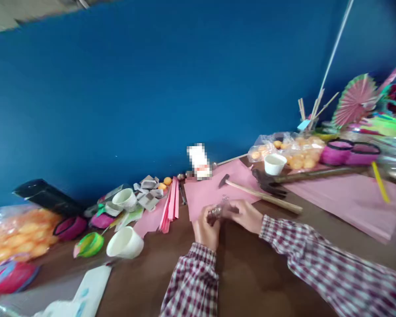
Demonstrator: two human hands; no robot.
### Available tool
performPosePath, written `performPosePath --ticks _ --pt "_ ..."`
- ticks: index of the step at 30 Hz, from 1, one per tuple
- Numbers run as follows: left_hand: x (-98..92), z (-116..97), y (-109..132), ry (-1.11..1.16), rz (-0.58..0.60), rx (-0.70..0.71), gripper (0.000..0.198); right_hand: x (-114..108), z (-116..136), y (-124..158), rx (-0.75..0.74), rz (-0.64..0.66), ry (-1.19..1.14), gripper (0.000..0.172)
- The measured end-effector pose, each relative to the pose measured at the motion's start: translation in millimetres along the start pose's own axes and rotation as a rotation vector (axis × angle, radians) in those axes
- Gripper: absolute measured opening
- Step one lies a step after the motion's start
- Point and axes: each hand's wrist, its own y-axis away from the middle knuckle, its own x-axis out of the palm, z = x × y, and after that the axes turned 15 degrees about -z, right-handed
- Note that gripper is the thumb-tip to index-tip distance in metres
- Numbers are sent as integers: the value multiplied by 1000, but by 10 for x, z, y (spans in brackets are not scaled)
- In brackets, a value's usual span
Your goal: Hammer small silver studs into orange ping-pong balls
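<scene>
My left hand (206, 229) and my right hand (246, 215) meet over the brown table (251, 273), both in checked sleeves. Their fingers are closed together on a small shiny object (218, 210) that is too blurred to name. Just beyond the hands lies a pink paper sheet (214, 189). A wooden-handled hammer (260, 193) rests across that sheet, close to my right hand.
White cups (125, 243) (274, 164), a green bowl (89, 244), pink folded strips (171, 204), paper scraps (148, 193) and bags of orange balls (16, 233) (293, 154) lie about. Pink baskets (350, 152), a paper fan (354, 99) and sticks stand right. A blue wall backs the table.
</scene>
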Motion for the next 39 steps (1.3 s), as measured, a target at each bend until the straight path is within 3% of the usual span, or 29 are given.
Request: performPosePath --ticks 4,8,18,39 --pt "17 -48 -12 -49 -37 5 32 10 -2 0 -17 -39 -69 19" --pt "22 -52 -7 -49 -52 -16 35 3 39 1 15 -27 -165 31" --pt "21 -76 12 -74 -47 11 35 -14 58 16 33 -17 -120 39" --pt "25 -39 36 -87 -25 67 34 13 125 33 88 -58 -139 41"
